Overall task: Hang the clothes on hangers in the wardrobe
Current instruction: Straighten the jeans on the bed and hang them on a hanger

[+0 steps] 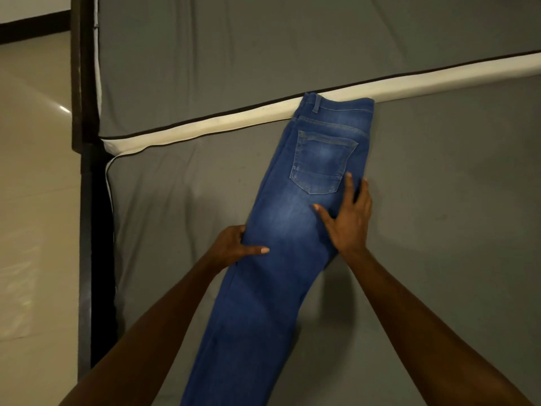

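**Both hands on folded jeans on the bed**

The left hand (234, 247) grips the left edge of the blue jeans (281, 259), thumb on top and fingers tucked beneath. The right hand (348, 218) lies flat with fingers spread, pressing the denim just below the back pocket (322, 162). The jeans lie lengthwise on the grey mattress (439, 200), waistband touching its far white edge (205, 127).

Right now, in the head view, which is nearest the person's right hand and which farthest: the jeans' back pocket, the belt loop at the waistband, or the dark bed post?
1. Stitched back pocket of the blue denim jeans: just above the right hand, its fingertips at the pocket's corner.
2. Blue belt loop: higher, at the waistband.
3. Dark wooden bed post: far left.
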A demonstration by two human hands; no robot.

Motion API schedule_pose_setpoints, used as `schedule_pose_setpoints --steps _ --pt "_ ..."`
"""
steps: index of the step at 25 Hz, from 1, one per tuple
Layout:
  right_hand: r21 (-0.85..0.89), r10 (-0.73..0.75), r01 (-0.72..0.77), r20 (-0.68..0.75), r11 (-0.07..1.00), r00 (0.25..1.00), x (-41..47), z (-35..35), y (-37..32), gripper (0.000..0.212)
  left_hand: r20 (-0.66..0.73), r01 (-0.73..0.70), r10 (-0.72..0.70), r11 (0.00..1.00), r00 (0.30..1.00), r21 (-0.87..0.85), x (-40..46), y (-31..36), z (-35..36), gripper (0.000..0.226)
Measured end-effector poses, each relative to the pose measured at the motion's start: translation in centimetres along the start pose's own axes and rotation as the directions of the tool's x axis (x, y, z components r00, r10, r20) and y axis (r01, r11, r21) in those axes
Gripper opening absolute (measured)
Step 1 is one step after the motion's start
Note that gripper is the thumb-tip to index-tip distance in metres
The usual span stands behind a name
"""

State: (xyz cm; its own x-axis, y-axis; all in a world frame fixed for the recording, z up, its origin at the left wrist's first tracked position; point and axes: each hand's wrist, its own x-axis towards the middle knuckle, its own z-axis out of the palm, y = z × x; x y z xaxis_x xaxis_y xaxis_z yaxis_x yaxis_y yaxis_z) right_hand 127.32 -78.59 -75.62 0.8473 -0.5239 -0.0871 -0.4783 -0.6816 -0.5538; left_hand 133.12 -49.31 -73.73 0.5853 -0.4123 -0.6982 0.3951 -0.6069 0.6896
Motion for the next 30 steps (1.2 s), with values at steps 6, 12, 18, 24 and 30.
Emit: schedule_pose_setpoints --steps 6,12,18,24,30 --pt "0.406 0.378 -0.300 -0.127 0.863 0.917 -14.7 2.0 0.6 0.078 -0.374 0.098 -0.032 0.982 0.927 0.159 -3.9 -6.4 -1.1 0.059" --pt "0.446 0.456 -0.489 0.186 0.750 0.870 -27.1 3.1 -3.2 0.052 -0.395 0.001 0.057 0.989 0.917 0.145 -9.9 -10.0 1.8 0.068" --pt "0.413 0.619 -0.651 0.229 0.637 0.751 -31.1 4.2 -5.0 0.036 -0.257 -0.019 0.071 0.980 0.964 0.197 -11.9 -13.2 2.1 0.041" --pt "0.448 0.638 -0.702 0.312 0.554 0.703 -35.5 5.1 -5.4 0.045 -0.182 0.099 -0.028 0.914 0.983 0.393 -14.8 -15.5 2.1 0.030" --pt "0.342 0.538 -0.727 0.502 0.595 0.677 -42.1 6.4 -4.8 0.029 -0.076 0.240 -0.228 0.924 0.971 0.297 -19.0 -19.4 1.8 0.026"
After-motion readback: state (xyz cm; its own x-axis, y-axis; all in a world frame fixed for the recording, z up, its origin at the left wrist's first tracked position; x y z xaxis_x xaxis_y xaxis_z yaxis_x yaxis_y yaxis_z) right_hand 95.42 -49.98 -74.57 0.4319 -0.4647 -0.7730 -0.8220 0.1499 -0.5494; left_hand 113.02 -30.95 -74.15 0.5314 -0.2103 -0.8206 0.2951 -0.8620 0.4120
